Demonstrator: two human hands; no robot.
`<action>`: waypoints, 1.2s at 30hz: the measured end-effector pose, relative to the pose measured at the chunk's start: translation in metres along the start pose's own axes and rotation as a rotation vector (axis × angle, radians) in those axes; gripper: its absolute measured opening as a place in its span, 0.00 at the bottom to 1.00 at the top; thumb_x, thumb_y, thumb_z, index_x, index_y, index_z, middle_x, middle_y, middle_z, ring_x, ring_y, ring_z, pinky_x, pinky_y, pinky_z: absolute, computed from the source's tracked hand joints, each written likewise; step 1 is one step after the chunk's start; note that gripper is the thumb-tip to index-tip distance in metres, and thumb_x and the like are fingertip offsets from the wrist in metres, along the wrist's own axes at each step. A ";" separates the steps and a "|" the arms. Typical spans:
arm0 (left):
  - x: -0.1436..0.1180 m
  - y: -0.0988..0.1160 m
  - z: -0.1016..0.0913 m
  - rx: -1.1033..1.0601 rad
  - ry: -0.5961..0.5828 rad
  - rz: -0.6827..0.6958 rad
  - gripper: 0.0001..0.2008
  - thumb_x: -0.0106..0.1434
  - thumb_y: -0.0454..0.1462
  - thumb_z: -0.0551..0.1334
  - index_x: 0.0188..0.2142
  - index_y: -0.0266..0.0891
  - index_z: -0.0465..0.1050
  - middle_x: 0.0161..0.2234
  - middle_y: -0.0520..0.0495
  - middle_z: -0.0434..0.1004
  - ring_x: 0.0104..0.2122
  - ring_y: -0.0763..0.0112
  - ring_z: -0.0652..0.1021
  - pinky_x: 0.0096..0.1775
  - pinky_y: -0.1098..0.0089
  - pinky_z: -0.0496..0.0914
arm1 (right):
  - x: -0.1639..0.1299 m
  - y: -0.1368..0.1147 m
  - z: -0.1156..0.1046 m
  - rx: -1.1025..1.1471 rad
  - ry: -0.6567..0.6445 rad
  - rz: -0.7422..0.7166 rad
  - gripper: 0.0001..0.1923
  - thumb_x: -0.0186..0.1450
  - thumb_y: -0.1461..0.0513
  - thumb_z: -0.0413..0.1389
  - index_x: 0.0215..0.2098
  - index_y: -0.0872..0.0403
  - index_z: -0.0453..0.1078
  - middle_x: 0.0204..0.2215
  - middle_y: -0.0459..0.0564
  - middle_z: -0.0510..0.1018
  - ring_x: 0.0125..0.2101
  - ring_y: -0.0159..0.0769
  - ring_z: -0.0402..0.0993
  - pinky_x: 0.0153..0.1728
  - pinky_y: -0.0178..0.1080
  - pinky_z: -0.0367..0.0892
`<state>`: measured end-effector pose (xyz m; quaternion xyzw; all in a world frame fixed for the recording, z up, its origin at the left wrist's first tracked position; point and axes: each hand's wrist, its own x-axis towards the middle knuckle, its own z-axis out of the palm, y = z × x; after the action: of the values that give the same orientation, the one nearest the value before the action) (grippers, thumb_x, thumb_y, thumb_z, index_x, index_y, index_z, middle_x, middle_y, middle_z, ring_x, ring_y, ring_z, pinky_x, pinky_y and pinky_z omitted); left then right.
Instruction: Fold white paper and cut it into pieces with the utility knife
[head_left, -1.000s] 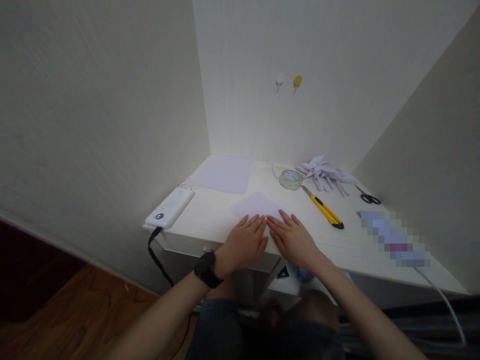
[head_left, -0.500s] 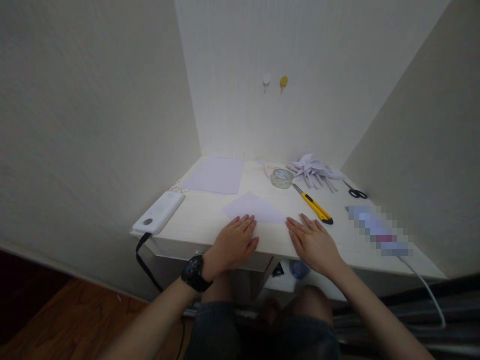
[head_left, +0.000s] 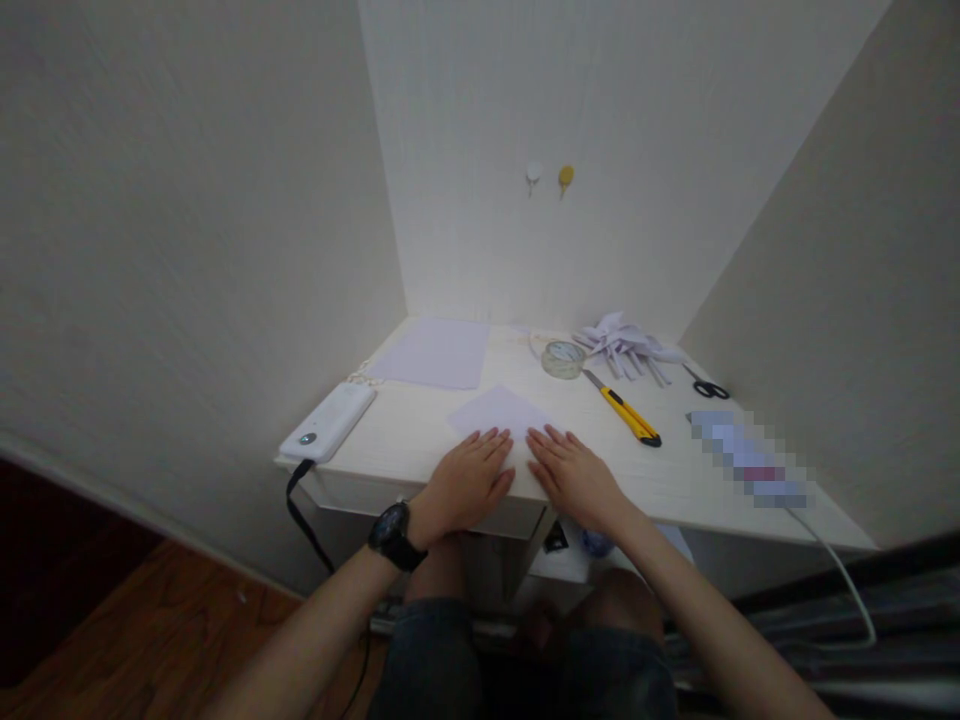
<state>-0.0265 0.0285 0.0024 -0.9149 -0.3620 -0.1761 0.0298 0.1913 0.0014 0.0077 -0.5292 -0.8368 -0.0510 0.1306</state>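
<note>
Both the left hand [head_left: 466,480] and right hand [head_left: 574,478] lay flat, fingers extended and gripping nothing, pinning the folded paper [head_left: 498,411] against the bench [head_left: 675,478], seemingly to flatten it.

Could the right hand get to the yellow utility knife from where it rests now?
Probably yes. The right hand lies flat on the pale paper sheet, holding nothing, and the yellow utility knife lies just beyond it to the right on the desk, with only bare surface between them.

Under my palms lies thin matt paper [head_left: 499,410] on a pale, smooth wood-grain desk [head_left: 420,435], near a glossy clear tape roll [head_left: 563,358] and a yellow plastic knife [head_left: 622,409].
</note>
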 end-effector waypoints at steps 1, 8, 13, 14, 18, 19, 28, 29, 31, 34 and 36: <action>-0.001 -0.001 -0.001 0.007 0.005 -0.002 0.24 0.72 0.41 0.51 0.62 0.30 0.66 0.64 0.37 0.65 0.64 0.56 0.66 0.64 0.55 0.60 | 0.002 -0.001 0.001 0.014 -0.025 0.012 0.25 0.74 0.58 0.42 0.65 0.57 0.64 0.65 0.52 0.66 0.65 0.48 0.61 0.65 0.53 0.58; -0.020 -0.017 -0.020 0.129 0.034 -0.058 0.20 0.73 0.40 0.51 0.59 0.39 0.70 0.61 0.44 0.71 0.63 0.50 0.68 0.61 0.47 0.61 | -0.004 0.000 0.001 -0.005 -0.005 0.023 0.25 0.74 0.59 0.42 0.64 0.57 0.65 0.64 0.53 0.68 0.64 0.48 0.64 0.63 0.53 0.61; -0.028 -0.016 -0.021 0.164 0.083 -0.126 0.20 0.72 0.41 0.51 0.59 0.38 0.71 0.60 0.40 0.72 0.61 0.50 0.69 0.59 0.47 0.64 | -0.012 -0.002 0.002 -0.074 0.068 0.027 0.24 0.74 0.59 0.44 0.63 0.58 0.67 0.62 0.56 0.71 0.61 0.51 0.66 0.60 0.53 0.64; -0.026 -0.014 -0.020 0.183 0.104 -0.165 0.21 0.72 0.41 0.52 0.58 0.35 0.72 0.59 0.37 0.73 0.61 0.48 0.70 0.58 0.47 0.65 | -0.014 -0.003 0.001 -0.084 0.075 0.027 0.24 0.74 0.59 0.44 0.63 0.58 0.67 0.62 0.56 0.71 0.61 0.52 0.67 0.59 0.53 0.65; -0.011 -0.001 -0.015 0.227 0.174 -0.259 0.22 0.71 0.40 0.51 0.54 0.24 0.72 0.56 0.27 0.73 0.60 0.46 0.71 0.58 0.49 0.66 | -0.016 -0.009 0.000 -0.125 0.085 0.041 0.23 0.74 0.59 0.45 0.62 0.57 0.69 0.61 0.57 0.72 0.59 0.53 0.68 0.54 0.54 0.67; -0.007 0.003 -0.013 0.209 0.182 -0.213 0.22 0.71 0.39 0.51 0.55 0.25 0.71 0.58 0.28 0.72 0.61 0.48 0.70 0.58 0.50 0.66 | -0.017 -0.011 0.000 -0.133 0.090 0.044 0.22 0.74 0.60 0.45 0.61 0.57 0.69 0.60 0.57 0.72 0.58 0.53 0.68 0.53 0.54 0.68; 0.011 0.029 0.010 0.035 0.078 0.016 0.24 0.73 0.42 0.48 0.61 0.30 0.66 0.63 0.36 0.68 0.64 0.54 0.67 0.64 0.53 0.58 | 0.021 0.014 -0.009 0.126 0.225 0.243 0.21 0.70 0.60 0.48 0.53 0.60 0.76 0.53 0.60 0.78 0.53 0.46 0.75 0.57 0.46 0.65; 0.010 0.029 0.010 0.028 0.071 0.017 0.24 0.73 0.42 0.48 0.61 0.30 0.66 0.63 0.35 0.68 0.64 0.54 0.67 0.64 0.52 0.58 | 0.033 0.021 -0.012 0.185 0.221 0.312 0.21 0.69 0.59 0.49 0.54 0.62 0.75 0.55 0.62 0.77 0.54 0.47 0.74 0.57 0.45 0.65; 0.009 0.027 0.010 0.017 0.070 0.017 0.24 0.73 0.43 0.49 0.61 0.30 0.66 0.63 0.34 0.67 0.63 0.53 0.68 0.64 0.52 0.59 | 0.057 0.035 -0.016 0.312 0.156 0.439 0.22 0.67 0.57 0.53 0.53 0.61 0.76 0.51 0.62 0.80 0.51 0.49 0.77 0.53 0.45 0.68; 0.007 0.025 0.009 0.027 0.085 0.012 0.24 0.73 0.43 0.50 0.61 0.31 0.67 0.63 0.31 0.66 0.64 0.52 0.67 0.63 0.51 0.61 | 0.087 0.049 -0.019 0.517 0.106 0.517 0.17 0.63 0.53 0.58 0.41 0.57 0.81 0.36 0.58 0.84 0.42 0.49 0.80 0.44 0.44 0.71; 0.007 0.025 0.010 0.032 0.088 0.003 0.24 0.72 0.44 0.51 0.60 0.31 0.67 0.63 0.29 0.66 0.64 0.51 0.67 0.62 0.51 0.62 | 0.099 0.055 -0.018 0.656 0.076 0.551 0.14 0.60 0.52 0.62 0.31 0.55 0.80 0.24 0.54 0.81 0.33 0.45 0.79 0.35 0.41 0.70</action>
<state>-0.0022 0.0164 -0.0027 -0.9064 -0.3616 -0.2101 0.0605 0.2036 0.1076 0.0492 -0.6610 -0.6308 0.2353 0.3314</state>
